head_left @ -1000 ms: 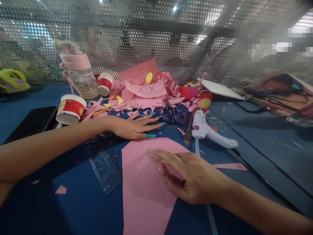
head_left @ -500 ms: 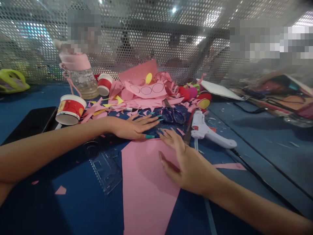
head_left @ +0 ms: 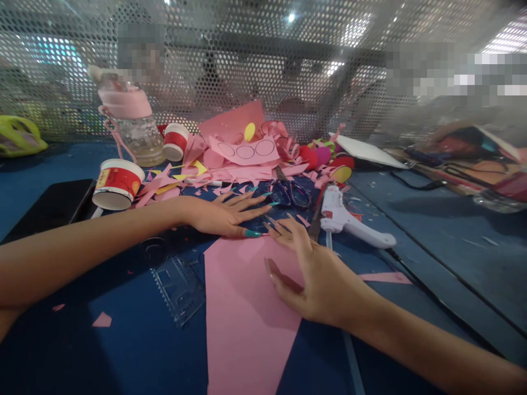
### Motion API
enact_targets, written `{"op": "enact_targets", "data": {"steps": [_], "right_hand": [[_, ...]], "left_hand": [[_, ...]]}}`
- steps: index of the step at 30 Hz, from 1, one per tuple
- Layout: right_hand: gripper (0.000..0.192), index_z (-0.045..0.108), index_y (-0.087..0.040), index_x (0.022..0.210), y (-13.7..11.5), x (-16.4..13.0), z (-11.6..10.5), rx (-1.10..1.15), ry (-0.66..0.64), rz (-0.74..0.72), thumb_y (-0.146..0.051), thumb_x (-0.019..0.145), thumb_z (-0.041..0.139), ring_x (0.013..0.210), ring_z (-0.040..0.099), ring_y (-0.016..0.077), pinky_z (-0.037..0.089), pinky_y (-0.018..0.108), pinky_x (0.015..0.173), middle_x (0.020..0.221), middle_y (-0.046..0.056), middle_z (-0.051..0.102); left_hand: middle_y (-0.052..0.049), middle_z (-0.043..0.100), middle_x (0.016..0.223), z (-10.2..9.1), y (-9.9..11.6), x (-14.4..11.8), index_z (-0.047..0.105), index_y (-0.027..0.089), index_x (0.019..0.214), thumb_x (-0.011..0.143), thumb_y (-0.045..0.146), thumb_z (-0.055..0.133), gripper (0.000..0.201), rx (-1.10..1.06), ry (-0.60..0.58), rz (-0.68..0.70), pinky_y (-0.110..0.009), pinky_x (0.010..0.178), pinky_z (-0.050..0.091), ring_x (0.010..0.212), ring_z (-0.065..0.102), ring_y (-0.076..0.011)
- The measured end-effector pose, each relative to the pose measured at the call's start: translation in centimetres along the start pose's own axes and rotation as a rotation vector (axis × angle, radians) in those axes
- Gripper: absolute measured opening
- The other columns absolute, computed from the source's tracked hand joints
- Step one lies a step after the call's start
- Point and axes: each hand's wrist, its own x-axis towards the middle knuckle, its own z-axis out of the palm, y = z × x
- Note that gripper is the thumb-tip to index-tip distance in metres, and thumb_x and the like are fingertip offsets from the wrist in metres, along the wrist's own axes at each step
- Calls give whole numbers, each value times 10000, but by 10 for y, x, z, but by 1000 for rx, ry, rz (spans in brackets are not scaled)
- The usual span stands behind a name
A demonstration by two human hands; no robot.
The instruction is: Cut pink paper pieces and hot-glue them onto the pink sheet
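A long pink sheet of paper [head_left: 247, 307] lies on the blue table, its far edge between my hands. My left hand [head_left: 224, 215] rests flat by that far edge, fingers stretched out and the thumb along the paper. Over the sheet's right side is my right hand [head_left: 307, 263], fingers apart, its fingertips near the far edge; whether they press on the paper I cannot tell. Just beyond the hands lie dark blue-handled scissors [head_left: 290, 193]. A clear plastic stencil ruler [head_left: 179, 288] sits left of the sheet.
A white glue gun [head_left: 349, 219] with a black cord lies at the right. Pink paper scraps [head_left: 242, 173] are heaped at the back. Red paper cups [head_left: 118, 184], a pink-lidded bottle [head_left: 132, 123] and a black phone [head_left: 57, 203] stand or lie at the left. A perforated metal screen [head_left: 247, 66] closes the back.
Both hands keep nearly the same place over the far edge of the pink paper. My right fingers and thumb have shifted very slightly left.
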Motion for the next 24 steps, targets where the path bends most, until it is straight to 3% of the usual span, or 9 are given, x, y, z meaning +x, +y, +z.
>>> {"op": "enact_targets", "data": {"steps": [10,14,16,18,20,21,24], "right_hand": [[511,289,-84,1182,-1,-1,-1,29,-20,24,-249,743,495,1054,577,248,489,332,818,1083,188,626],[510,298,-76,1176,-2,-2,-2,30,-19,34,-240,737,501,1057,574,245,480,314,829,1090,195,617],[518,294,-70,1179,-2,-2,-2,41,-25,37,-233,733,502,1041,584,243,483,306,819,1084,199,618],[521,292,-72,1181,-2,-3,-3,52,-29,40,-232,732,502,1030,590,247,488,308,804,1083,199,620],[527,286,-85,1188,-1,-3,-4,68,-25,41,-230,730,503,1040,584,251,491,311,796,1103,197,612],[529,283,-94,1192,-1,-3,-4,78,-23,42,-224,729,503,1049,579,252,492,312,795,1115,195,607],[507,290,-116,1184,1,-4,-4,110,-19,54,-199,728,496,1017,597,252,501,312,767,1113,184,611]], "left_hand": [[-15,-154,1474,-2,4,-2,-78,315,1385,867,511,251,645,-14,-3,-14,-560,1032,-30,1329,-149,-286],[-43,-94,1487,-5,-1,-2,-26,289,1400,857,527,276,666,-79,10,-10,-542,1047,35,1349,-65,-294],[-69,14,1496,-5,-3,1,101,252,1405,878,479,262,596,-105,139,27,-495,1060,122,1357,49,-275],[-110,236,1442,-3,-3,4,323,193,1318,901,397,248,470,-75,395,57,-430,1038,237,1313,227,-240],[-144,499,1209,-1,3,6,489,135,1099,904,322,272,346,23,656,30,-372,933,368,1139,441,-215],[-140,576,1040,0,7,6,518,122,989,902,283,275,304,91,731,-19,-343,831,422,992,524,-204],[-80,605,699,1,23,5,520,123,860,899,240,271,278,297,696,-216,-284,566,405,646,562,-179]]}}
